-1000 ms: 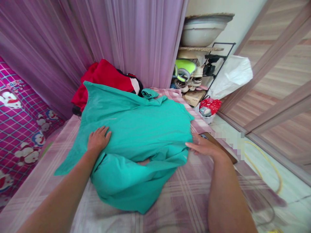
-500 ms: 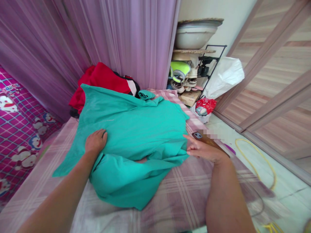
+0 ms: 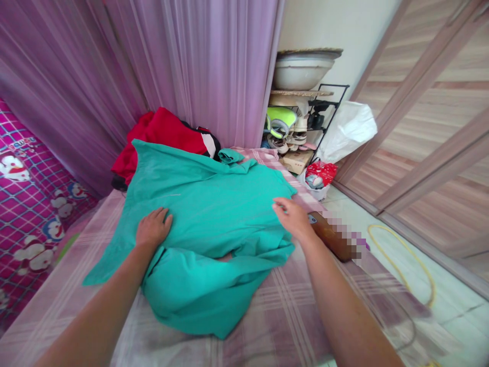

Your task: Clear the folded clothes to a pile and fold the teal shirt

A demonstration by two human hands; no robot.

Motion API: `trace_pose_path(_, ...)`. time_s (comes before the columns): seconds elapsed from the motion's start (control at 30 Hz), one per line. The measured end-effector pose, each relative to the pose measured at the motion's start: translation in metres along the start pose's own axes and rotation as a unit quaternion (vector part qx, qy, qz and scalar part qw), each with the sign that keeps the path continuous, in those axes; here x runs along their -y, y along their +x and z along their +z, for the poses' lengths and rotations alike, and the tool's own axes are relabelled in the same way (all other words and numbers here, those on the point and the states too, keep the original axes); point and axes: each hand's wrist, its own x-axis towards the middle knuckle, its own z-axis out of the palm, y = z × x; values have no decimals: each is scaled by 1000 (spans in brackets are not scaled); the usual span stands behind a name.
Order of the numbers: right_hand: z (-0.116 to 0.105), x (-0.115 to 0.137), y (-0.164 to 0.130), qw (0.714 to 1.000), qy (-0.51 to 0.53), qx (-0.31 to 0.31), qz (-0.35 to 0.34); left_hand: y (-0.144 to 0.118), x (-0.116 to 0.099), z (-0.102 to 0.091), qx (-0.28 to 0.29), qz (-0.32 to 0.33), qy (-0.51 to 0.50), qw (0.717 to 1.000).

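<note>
A teal shirt [image 3: 214,204] lies spread on the checked bed sheet [image 3: 278,306], wrinkled across its middle, with one bunched part folded toward me. My left hand [image 3: 155,227] rests flat on the shirt's left part, fingers stretched out. At the shirt's right edge is my right hand [image 3: 293,216], its fingers a little bent and apart from one another, with no cloth pinched between them. Whether its fingertips touch the cloth is hard to tell.
Red clothing [image 3: 168,130] is heaped behind the shirt, against the purple curtain [image 3: 214,66]. A phone in a brown case [image 3: 332,237] lies right of my right arm. Beyond the bed stand a shoe rack [image 3: 324,122], a white bag [image 3: 349,130] and a yellow hose [image 3: 410,250] on the floor.
My right hand has moved left from beside the phone onto the shirt's right edge. My left hand stays on the shirt, and the shirt looks the same. The view has tilted slightly up.
</note>
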Motion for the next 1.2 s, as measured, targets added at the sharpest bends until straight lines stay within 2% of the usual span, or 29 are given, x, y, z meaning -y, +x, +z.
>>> trace_pose_path(0.07,25,39,17,991,-38,45,-121,0,-2,-2,21,-15,2,1000)
trace_pose_path(0.13,52,68,30,971,-82,115,-192,0,-3,-4,50,-33,2,998)
trace_pose_path(0.2,75,79,38,951,-131,201,-196,0,-4,-5,71,-43,-1,997)
trace_pose_path(0.27,86,69,43,937,-175,260,-154,1,-3,-5,75,-45,-2,996)
trace_pose_path(0.3,86,57,45,936,-195,264,-124,1,-2,-4,73,-44,-2,996)
trace_pose_path(0.47,57,-25,50,940,-292,171,48,1,1,0,56,-34,-4,998)
trace_pose_path(0.57,40,-55,52,931,-319,144,104,0,0,1,50,-33,-5,998)
trace_pose_path(0.63,37,-57,55,925,-330,148,120,-1,-1,1,49,-35,-7,998)
trace_pose_path(0.73,45,-34,63,927,-335,133,107,-2,-3,0,46,-40,-8,998)
trace_pose_path(0.83,62,1,66,950,-291,110,-5,-2,-3,0,48,-41,-9,998)
trace_pose_path(0.9,72,13,63,950,-257,154,-88,-2,-3,0,50,-42,-14,998)
trace_pose_path(0.93,75,13,61,946,-251,181,-101,-2,-3,0,50,-43,-16,998)
trace_pose_path(1.0,76,3,57,940,-265,204,-65,-3,-2,1,47,-41,-21,998)
trace_pose_path(1.1,71,-22,56,936,-310,167,11,-3,0,2,43,-41,-27,998)
trace_pose_path(1.2,68,-39,58,934,-328,140,16,-2,0,0,45,-48,-35,997)
